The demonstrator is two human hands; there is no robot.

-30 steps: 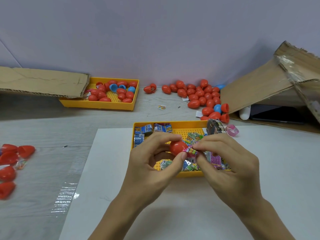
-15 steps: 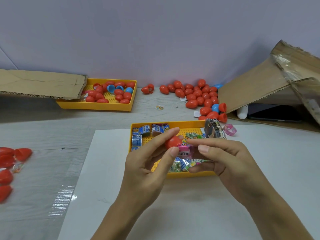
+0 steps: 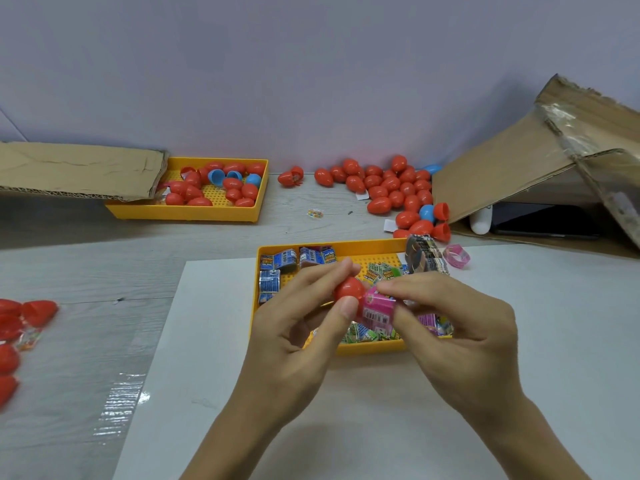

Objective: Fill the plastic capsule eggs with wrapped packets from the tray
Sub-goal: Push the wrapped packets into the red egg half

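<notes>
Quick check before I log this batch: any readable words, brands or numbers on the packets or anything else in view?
"DINO": yellow word on the blue packets, only partly legible.
Green packets: print blurred, unreadable.
Pink packet pinched by the right hand: unreadable.
Red capsule half in the left hand: no text.

Glossy plastic egg [image 3: 349,291]; shiny printed packet [image 3: 378,306]; rough torn cardboard [image 3: 519,168]

Even soft light, faint shadows, wide-angle edge distortion
</notes>
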